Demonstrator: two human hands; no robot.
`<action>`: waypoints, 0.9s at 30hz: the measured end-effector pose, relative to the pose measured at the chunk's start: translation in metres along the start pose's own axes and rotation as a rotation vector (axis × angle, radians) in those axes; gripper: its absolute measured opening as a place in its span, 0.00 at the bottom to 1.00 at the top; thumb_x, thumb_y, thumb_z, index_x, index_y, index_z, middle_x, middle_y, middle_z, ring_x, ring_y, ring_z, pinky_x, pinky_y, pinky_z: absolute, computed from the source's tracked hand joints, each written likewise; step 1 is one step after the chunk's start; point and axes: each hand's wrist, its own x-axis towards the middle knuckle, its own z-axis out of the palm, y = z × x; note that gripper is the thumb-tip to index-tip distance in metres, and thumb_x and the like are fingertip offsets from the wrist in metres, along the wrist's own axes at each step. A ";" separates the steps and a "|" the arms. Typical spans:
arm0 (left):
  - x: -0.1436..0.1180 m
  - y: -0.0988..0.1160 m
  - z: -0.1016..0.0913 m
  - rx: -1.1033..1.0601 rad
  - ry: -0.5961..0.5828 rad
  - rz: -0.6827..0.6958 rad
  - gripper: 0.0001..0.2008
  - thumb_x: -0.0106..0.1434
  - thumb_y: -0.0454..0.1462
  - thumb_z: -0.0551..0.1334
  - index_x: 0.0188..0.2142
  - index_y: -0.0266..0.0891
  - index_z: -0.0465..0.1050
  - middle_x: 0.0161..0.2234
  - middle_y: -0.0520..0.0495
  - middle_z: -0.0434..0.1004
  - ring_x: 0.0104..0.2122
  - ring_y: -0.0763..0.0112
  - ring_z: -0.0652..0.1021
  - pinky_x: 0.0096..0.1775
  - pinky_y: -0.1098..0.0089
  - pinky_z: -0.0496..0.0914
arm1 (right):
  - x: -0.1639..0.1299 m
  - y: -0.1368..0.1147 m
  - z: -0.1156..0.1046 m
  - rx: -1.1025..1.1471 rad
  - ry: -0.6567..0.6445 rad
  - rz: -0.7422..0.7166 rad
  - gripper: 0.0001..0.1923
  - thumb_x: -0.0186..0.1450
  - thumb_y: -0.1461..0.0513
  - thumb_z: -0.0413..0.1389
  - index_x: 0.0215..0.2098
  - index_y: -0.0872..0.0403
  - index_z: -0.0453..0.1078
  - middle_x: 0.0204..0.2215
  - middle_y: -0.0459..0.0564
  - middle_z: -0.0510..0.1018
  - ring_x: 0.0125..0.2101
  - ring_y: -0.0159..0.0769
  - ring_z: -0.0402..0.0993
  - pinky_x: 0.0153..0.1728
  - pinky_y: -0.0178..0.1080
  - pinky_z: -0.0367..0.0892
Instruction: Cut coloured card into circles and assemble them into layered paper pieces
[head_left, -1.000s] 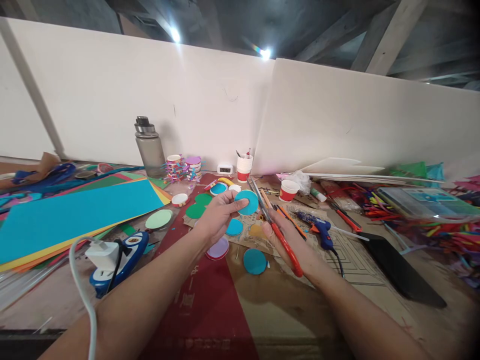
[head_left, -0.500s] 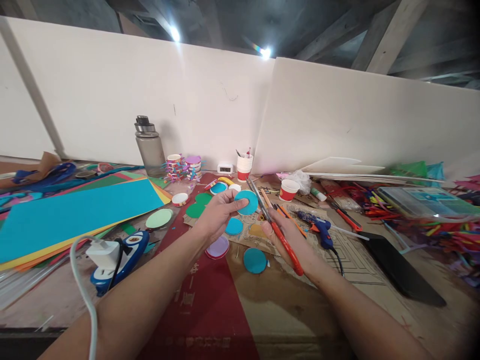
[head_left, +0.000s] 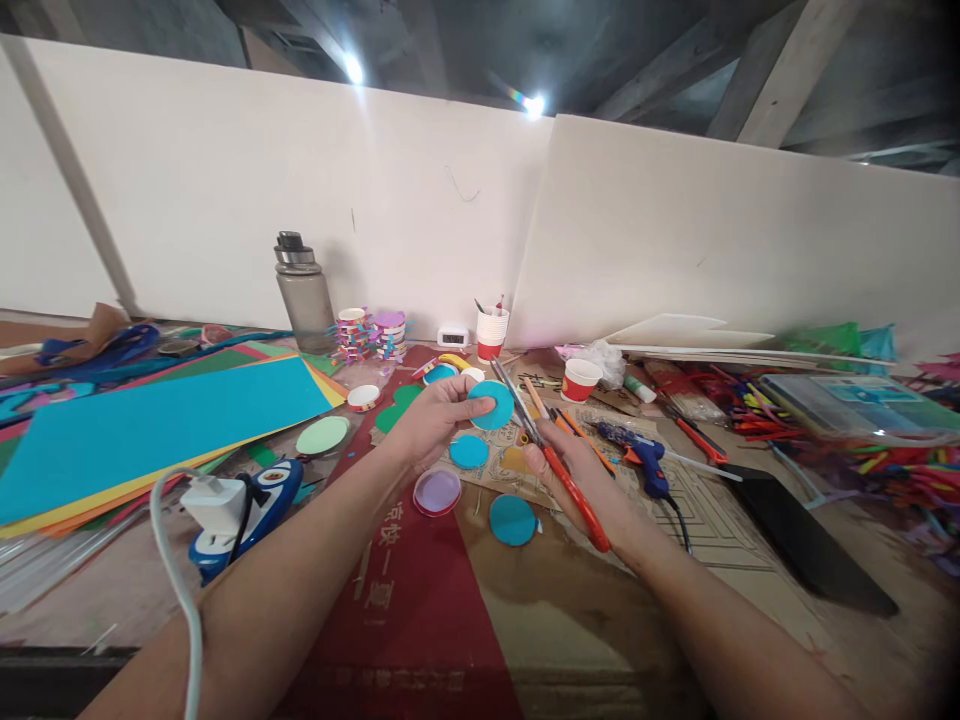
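Fingers [head_left: 480,404] of the left hand [head_left: 435,420] pinch a teal paper disc [head_left: 493,404] by its left rim, thumb across the face, so the flat round shape stands up off the table [head_left: 570,610] and faces the person. Just beside it, the right hand [head_left: 577,470] is clenched round the orange handles of a pair of scissors [head_left: 559,468], whose long steel blades reach up past the disc's right edge; I judge the disc is held clear so an edge is free for the blades, though whether the blades touch the paper cannot be told.

Largest on the table is a fan of stiff coloured paper sheets [head_left: 150,425] toward the left edge, teal on top, smooth and matt. A black slab [head_left: 806,545] lies flat toward the right edge. At the back edge stands a grey water bottle [head_left: 304,297], translucent with a metal cap. A blue glue gun [head_left: 637,458] lies on its side right of the hands. Near the front left corner a white plug [head_left: 214,503] sits in a blue and white socket block. Beneath the hands lie more cut rounds: a second teal disc [head_left: 513,520], a lilac lid [head_left: 438,491], a pale green disc [head_left: 322,436]. Two red and white paper cups [head_left: 580,379] stand near the back.
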 end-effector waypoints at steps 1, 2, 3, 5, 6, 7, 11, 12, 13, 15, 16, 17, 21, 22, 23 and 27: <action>0.000 0.000 0.000 0.000 -0.005 0.002 0.17 0.43 0.39 0.77 0.27 0.34 0.72 0.25 0.51 0.76 0.24 0.75 0.74 0.31 0.73 0.68 | 0.000 0.000 0.000 0.002 0.000 -0.001 0.14 0.70 0.51 0.48 0.33 0.52 0.62 0.28 0.45 0.67 0.30 0.34 0.62 0.30 0.36 0.60; 0.000 0.001 -0.001 0.004 -0.012 0.004 0.17 0.43 0.39 0.77 0.27 0.34 0.73 0.25 0.50 0.76 0.25 0.75 0.74 0.31 0.72 0.69 | 0.000 -0.001 0.000 0.003 0.001 -0.002 0.14 0.69 0.51 0.48 0.33 0.52 0.62 0.28 0.45 0.67 0.30 0.34 0.61 0.30 0.36 0.60; 0.000 0.001 -0.001 0.012 -0.019 0.003 0.17 0.43 0.39 0.77 0.27 0.34 0.73 0.26 0.50 0.76 0.25 0.74 0.75 0.31 0.72 0.69 | 0.000 -0.001 0.000 0.004 0.002 -0.003 0.14 0.69 0.51 0.48 0.32 0.52 0.61 0.28 0.45 0.67 0.29 0.34 0.61 0.30 0.36 0.59; -0.001 0.003 -0.003 0.039 -0.027 -0.001 0.17 0.43 0.39 0.76 0.28 0.34 0.73 0.26 0.50 0.76 0.25 0.74 0.75 0.31 0.72 0.69 | 0.000 -0.001 -0.001 0.001 0.000 -0.002 0.14 0.69 0.51 0.49 0.31 0.52 0.61 0.27 0.45 0.66 0.29 0.34 0.60 0.29 0.36 0.59; -0.001 0.004 -0.004 0.055 -0.027 -0.004 0.16 0.44 0.39 0.76 0.27 0.34 0.74 0.26 0.49 0.76 0.25 0.74 0.75 0.31 0.72 0.69 | 0.000 -0.001 0.000 0.001 -0.002 -0.001 0.14 0.69 0.51 0.49 0.31 0.52 0.61 0.27 0.45 0.65 0.29 0.34 0.60 0.29 0.36 0.58; -0.001 0.005 -0.005 0.071 -0.028 -0.007 0.16 0.44 0.39 0.76 0.27 0.34 0.74 0.26 0.49 0.77 0.25 0.74 0.75 0.31 0.72 0.68 | 0.000 0.000 0.000 0.001 -0.006 0.000 0.14 0.69 0.51 0.49 0.31 0.52 0.60 0.27 0.45 0.64 0.29 0.34 0.59 0.29 0.36 0.58; 0.000 0.010 -0.011 0.119 -0.059 -0.004 0.15 0.45 0.39 0.76 0.27 0.34 0.75 0.26 0.47 0.77 0.26 0.73 0.75 0.31 0.72 0.68 | -0.001 0.007 0.003 0.032 -0.011 0.014 0.15 0.69 0.51 0.49 0.29 0.51 0.57 0.25 0.43 0.60 0.27 0.32 0.55 0.26 0.35 0.54; 0.000 0.012 -0.013 0.132 -0.074 0.000 0.15 0.45 0.39 0.76 0.27 0.34 0.75 0.26 0.47 0.77 0.26 0.73 0.75 0.32 0.72 0.68 | -0.001 0.009 0.004 0.038 -0.014 0.018 0.15 0.69 0.51 0.49 0.30 0.51 0.57 0.25 0.42 0.59 0.26 0.31 0.54 0.26 0.35 0.53; 0.001 0.013 -0.014 0.146 -0.089 0.003 0.14 0.45 0.39 0.75 0.26 0.34 0.75 0.26 0.48 0.77 0.25 0.73 0.75 0.31 0.72 0.68 | -0.002 0.010 0.005 0.043 -0.018 0.018 0.14 0.69 0.51 0.49 0.30 0.51 0.57 0.25 0.42 0.59 0.26 0.31 0.54 0.25 0.35 0.52; 0.001 0.016 -0.017 0.172 -0.120 0.005 0.14 0.46 0.39 0.75 0.25 0.34 0.74 0.25 0.48 0.77 0.25 0.74 0.74 0.31 0.73 0.68 | -0.002 0.011 0.006 0.037 -0.030 0.006 0.14 0.69 0.52 0.49 0.30 0.51 0.58 0.25 0.42 0.60 0.26 0.31 0.54 0.26 0.35 0.53; 0.001 0.017 -0.018 0.183 -0.134 0.005 0.13 0.46 0.39 0.75 0.24 0.34 0.74 0.25 0.48 0.76 0.25 0.74 0.74 0.30 0.73 0.68 | -0.002 0.011 0.006 0.027 -0.035 0.000 0.14 0.69 0.52 0.50 0.30 0.51 0.59 0.25 0.42 0.60 0.26 0.31 0.55 0.26 0.35 0.54; 0.001 0.018 -0.019 0.193 -0.147 0.006 0.13 0.46 0.39 0.75 0.24 0.34 0.74 0.24 0.48 0.76 0.24 0.74 0.74 0.30 0.73 0.68 | -0.002 0.011 0.005 0.015 -0.041 -0.003 0.14 0.69 0.52 0.50 0.30 0.51 0.59 0.25 0.42 0.61 0.27 0.31 0.56 0.27 0.35 0.54; 0.002 0.020 -0.024 0.227 -0.180 -0.002 0.13 0.46 0.39 0.75 0.24 0.35 0.75 0.24 0.48 0.76 0.24 0.74 0.73 0.28 0.74 0.67 | -0.001 0.006 0.002 -0.040 -0.054 -0.016 0.14 0.68 0.53 0.51 0.29 0.52 0.60 0.25 0.42 0.64 0.27 0.31 0.57 0.28 0.35 0.55; 0.002 0.020 -0.025 0.235 -0.177 -0.004 0.12 0.46 0.39 0.75 0.24 0.36 0.75 0.24 0.49 0.76 0.24 0.75 0.73 0.28 0.74 0.67 | -0.001 0.005 0.001 -0.048 -0.055 -0.027 0.14 0.68 0.53 0.51 0.29 0.52 0.60 0.26 0.42 0.65 0.28 0.31 0.58 0.28 0.35 0.56; 0.002 0.020 -0.025 0.245 -0.173 -0.007 0.12 0.46 0.39 0.75 0.24 0.36 0.75 0.24 0.48 0.76 0.24 0.75 0.73 0.27 0.74 0.67 | -0.001 0.004 0.000 -0.056 -0.056 -0.040 0.14 0.68 0.53 0.50 0.30 0.52 0.60 0.26 0.43 0.66 0.28 0.31 0.59 0.29 0.35 0.56; 0.002 0.022 -0.028 0.280 -0.175 -0.009 0.12 0.46 0.39 0.75 0.25 0.36 0.75 0.25 0.48 0.76 0.24 0.74 0.73 0.27 0.74 0.67 | -0.001 0.004 -0.002 -0.119 -0.069 -0.048 0.15 0.69 0.52 0.50 0.29 0.52 0.59 0.26 0.42 0.66 0.28 0.31 0.60 0.29 0.35 0.57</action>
